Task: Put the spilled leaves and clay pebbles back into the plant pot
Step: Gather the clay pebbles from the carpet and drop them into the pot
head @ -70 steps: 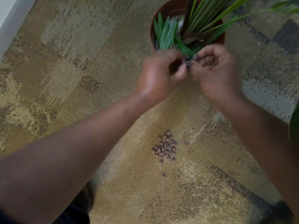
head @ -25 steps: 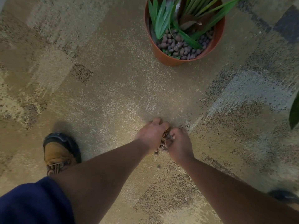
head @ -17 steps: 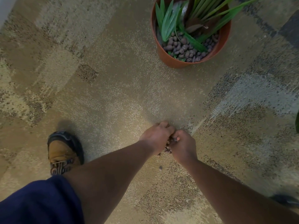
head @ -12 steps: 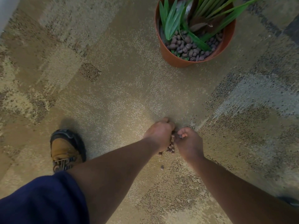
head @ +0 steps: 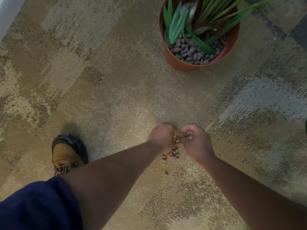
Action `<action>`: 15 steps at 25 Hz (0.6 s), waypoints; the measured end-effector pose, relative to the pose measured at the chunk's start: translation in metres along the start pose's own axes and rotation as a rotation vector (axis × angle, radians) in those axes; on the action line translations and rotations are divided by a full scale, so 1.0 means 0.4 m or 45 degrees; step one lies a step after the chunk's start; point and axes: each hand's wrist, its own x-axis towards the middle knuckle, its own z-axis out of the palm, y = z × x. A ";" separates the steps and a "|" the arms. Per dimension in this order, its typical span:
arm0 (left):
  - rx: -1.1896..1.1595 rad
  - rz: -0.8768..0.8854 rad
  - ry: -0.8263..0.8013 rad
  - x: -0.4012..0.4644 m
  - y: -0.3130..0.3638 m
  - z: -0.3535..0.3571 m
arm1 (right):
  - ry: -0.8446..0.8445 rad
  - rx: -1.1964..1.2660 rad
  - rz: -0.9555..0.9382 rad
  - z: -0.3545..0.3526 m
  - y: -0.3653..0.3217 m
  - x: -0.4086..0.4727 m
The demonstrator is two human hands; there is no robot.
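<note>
Both hands, left hand [head: 162, 137] and right hand [head: 196, 141], cup together around clay pebbles [head: 172, 152]; scoop low, seal gaps before lifting to the plant pot [head: 181, 63].

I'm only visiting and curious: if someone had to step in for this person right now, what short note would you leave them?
Left hand and right hand: both curled low over the carpet, scooping; the right holds a few pebbles.
Spilled clay pebbles: small heap between the hands, one stray pebble nearer the person.
Plant pot: upright, further ahead, already holding many pebbles.
Left: carry this scoop to the pot, fetch the stray. No loose leaves visible.
</note>
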 end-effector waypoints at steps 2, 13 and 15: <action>-0.099 -0.069 0.008 0.000 -0.003 -0.038 | 0.037 0.048 -0.049 -0.029 -0.046 0.003; -0.138 0.552 0.743 0.080 0.209 -0.488 | 0.564 0.481 -0.563 -0.243 -0.365 0.131; 0.026 0.536 0.738 0.124 0.199 -0.507 | 0.537 0.421 -0.492 -0.237 -0.369 0.179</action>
